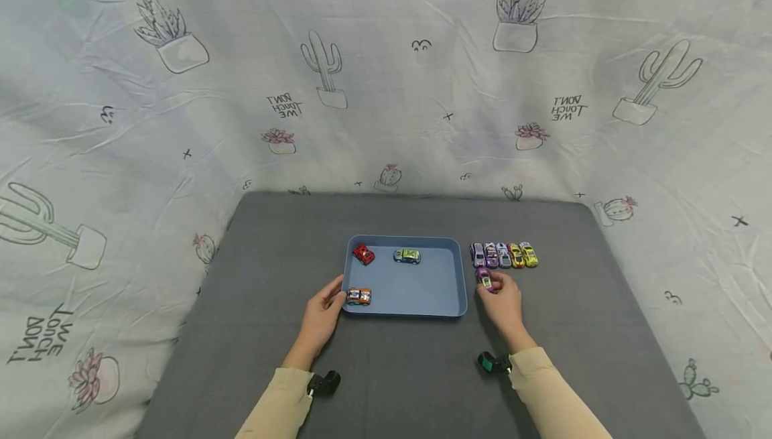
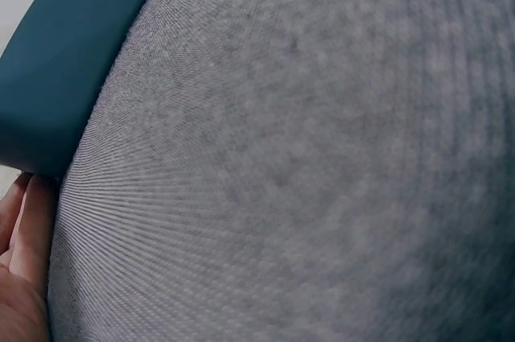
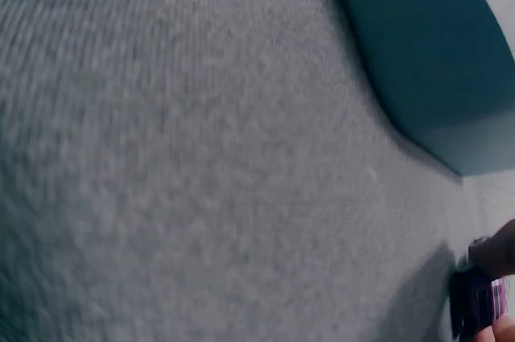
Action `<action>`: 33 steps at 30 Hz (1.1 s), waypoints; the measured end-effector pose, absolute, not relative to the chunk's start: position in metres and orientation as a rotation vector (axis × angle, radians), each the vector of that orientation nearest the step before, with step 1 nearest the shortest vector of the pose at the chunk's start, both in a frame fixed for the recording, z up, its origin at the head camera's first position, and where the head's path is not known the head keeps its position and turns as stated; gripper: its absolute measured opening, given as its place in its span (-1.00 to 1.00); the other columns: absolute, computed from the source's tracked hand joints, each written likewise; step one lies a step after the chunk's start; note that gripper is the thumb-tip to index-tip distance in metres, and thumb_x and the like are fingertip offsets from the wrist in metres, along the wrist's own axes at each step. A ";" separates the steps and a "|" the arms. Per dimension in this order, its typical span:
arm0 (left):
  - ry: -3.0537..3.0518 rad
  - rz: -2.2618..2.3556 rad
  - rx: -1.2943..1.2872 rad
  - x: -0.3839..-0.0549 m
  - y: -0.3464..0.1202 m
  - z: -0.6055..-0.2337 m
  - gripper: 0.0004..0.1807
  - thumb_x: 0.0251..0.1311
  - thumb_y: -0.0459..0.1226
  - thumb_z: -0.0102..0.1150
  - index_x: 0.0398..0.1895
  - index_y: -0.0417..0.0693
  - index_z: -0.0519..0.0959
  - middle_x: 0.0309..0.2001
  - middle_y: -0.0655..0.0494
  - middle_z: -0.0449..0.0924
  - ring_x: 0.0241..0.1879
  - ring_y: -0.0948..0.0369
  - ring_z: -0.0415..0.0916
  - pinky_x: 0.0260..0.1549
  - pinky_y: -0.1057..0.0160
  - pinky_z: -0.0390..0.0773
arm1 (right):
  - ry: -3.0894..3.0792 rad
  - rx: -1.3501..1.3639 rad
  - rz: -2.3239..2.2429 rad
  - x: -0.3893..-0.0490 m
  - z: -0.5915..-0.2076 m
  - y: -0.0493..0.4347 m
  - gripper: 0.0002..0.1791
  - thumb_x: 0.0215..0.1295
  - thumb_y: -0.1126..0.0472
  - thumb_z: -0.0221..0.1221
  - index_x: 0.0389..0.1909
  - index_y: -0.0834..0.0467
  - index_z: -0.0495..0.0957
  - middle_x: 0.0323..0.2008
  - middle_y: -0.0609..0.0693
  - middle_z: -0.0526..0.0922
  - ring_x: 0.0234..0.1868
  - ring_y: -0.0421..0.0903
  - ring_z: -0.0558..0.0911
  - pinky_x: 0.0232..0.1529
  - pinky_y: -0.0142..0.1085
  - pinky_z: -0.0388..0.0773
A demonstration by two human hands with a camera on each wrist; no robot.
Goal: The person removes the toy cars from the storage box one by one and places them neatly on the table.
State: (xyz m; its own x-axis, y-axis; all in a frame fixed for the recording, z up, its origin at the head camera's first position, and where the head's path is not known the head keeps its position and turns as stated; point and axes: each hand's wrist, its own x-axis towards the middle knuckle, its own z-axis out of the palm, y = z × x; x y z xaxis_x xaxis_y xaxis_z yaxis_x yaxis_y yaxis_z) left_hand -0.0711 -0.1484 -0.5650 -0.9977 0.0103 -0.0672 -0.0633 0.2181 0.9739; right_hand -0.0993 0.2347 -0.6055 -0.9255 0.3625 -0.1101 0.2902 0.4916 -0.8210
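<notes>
On the grey table (image 1: 416,372), a blue tray (image 1: 416,291) lies lengthwise before a seated-or-standing person, whose posture I cannot tell from here. Just to the right of it, the person's right hand (image 1: 505,305) pinches a purple car (image 1: 484,279) between thumb and fingers. That car is at the near side of a row of five toy cars, close by the row's left end; whether it touches its neighbours I can't make out. The row runs from a white-and-purple car (image 1: 478,255) through a purple-and-white car (image 1: 491,255) and a pale car (image 1: 503,255) to two yellow ones, all parallel and side by side.

Over at the tray's left end, the left hand (image 1: 322,311) touches the outer wall near the close corner, its fingers fairly straight and the thumb a little apart from them.

Three more cars sit inside the tray: a red car (image 1: 364,254) slanting in the far left corner, a green car (image 1: 407,256) by the far wall, and an orange car (image 1: 359,296) in the near left corner. Behind everything hangs a pale curtain (image 1: 386,90) printed with cacti.
</notes>
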 end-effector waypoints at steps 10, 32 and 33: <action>2.417 1.899 -0.076 -0.067 -0.151 -0.566 -0.53 0.42 -0.29 0.05 0.36 -0.16 0.37 0.27 -0.20 0.40 0.25 -0.02 0.36 0.22 -0.05 0.33 | -2.664 -0.560 1.365 -0.097 -0.610 0.234 -0.42 0.20 0.09 0.30 0.15 0.34 0.44 -0.20 0.21 0.51 -0.10 0.13 0.37 -0.11 -0.04 0.31; 2.391 1.901 -0.035 -0.069 -0.155 -0.566 -0.52 0.42 -0.32 0.03 0.36 -0.21 0.35 0.25 -0.24 0.41 0.25 -0.05 0.36 0.21 -0.01 0.34 | -2.645 -0.600 1.317 -0.089 -0.615 0.228 -0.44 0.19 0.05 0.31 0.11 0.29 0.46 -0.23 0.17 0.48 -0.12 0.10 0.31 -0.13 -0.09 0.19; 2.388 1.903 -0.039 -0.069 -0.156 -0.568 -0.52 0.42 -0.32 0.03 0.36 -0.20 0.35 0.25 -0.23 0.41 0.25 -0.05 0.36 0.21 -0.01 0.34 | -2.643 -0.602 1.317 -0.089 -0.616 0.228 -0.44 0.19 0.05 0.31 0.11 0.28 0.46 -0.23 0.17 0.48 -0.13 0.10 0.31 -0.13 -0.08 0.19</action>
State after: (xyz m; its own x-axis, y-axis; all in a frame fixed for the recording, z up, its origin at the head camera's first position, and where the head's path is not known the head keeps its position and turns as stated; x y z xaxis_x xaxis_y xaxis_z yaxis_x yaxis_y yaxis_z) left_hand -0.0695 -0.1556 -0.5682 -0.9958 0.0350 -0.0844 -0.0744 0.2247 0.9716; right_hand -0.0889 0.2278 -0.6156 -0.9124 0.4045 -0.0623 0.2933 0.5403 -0.7887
